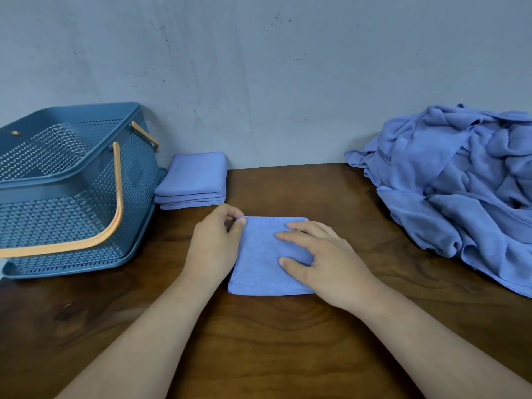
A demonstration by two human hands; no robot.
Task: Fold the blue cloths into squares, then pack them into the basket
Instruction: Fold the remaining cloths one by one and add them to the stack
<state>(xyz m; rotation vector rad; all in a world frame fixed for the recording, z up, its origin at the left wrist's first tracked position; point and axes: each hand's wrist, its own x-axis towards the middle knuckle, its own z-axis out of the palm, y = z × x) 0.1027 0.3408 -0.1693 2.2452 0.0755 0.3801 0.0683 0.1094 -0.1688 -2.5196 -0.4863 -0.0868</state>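
Dark wooden table (pixel 259 347) set against a pale grey wall (pixel 288 67). Person at the near edge, both bare forearms reaching in. One folded cloth (pixel 259 269), blue and roughly square, lies flat on the table in front of them, about mid-table. Left hand (pixel 214 243) sits at the cloth's left side, fingers curled, thumb and forefinger pinching the far left corner. Right hand (pixel 322 263) lies flat on top of the cloth's right half, fingers straight and spread, pressing down, gripping nothing. Just beyond the left hand, close to the wall, a stack of folded cloths (pixel 193 180): same blue, several layers showing at the near edge, neatly squared. The stack stands just beside the basket (pixel 72 203), which takes up the left end of the table; it is dark blue plastic with perforated walls and two orange handles (pixel 116 197) folded down on the outside. From here I cannot tell whether stack and basket touch. At the right end, well apart from the hands, a heap of loose cloths (pixel 460 191), crumpled and unfolded, spills toward the near right edge.
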